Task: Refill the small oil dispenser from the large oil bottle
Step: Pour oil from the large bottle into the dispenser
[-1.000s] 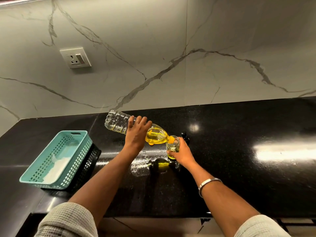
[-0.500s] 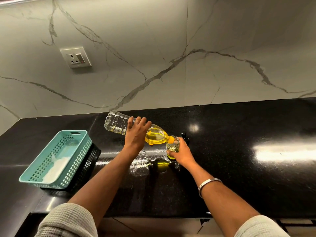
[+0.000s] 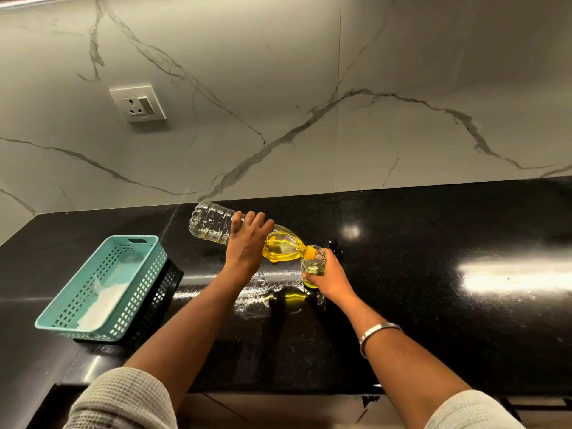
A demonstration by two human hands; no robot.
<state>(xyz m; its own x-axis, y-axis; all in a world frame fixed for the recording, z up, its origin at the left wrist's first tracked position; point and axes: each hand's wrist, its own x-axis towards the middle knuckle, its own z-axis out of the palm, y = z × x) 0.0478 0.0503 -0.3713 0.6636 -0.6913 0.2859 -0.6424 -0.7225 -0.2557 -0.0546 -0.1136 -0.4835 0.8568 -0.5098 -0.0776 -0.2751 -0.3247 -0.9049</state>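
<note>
My left hand [image 3: 247, 243] grips the large clear oil bottle [image 3: 213, 226] around its middle. The bottle lies tipped almost level, its base to the left and its neck down to the right. Yellow oil has pooled in its shoulder, and its orange mouth rests at the rim of the small glass oil dispenser [image 3: 312, 267]. My right hand [image 3: 332, 278] is wrapped around the dispenser, which stands upright on the black counter [image 3: 433, 320] with a little yellow oil at its bottom.
A small black object [image 3: 335, 247], perhaps the dispenser's cap, sits just behind my right hand. At the left a teal perforated basket [image 3: 77, 305] holding something white rests on a black basket [image 3: 158, 301]. A wall socket [image 3: 139, 103] is on the marble backsplash.
</note>
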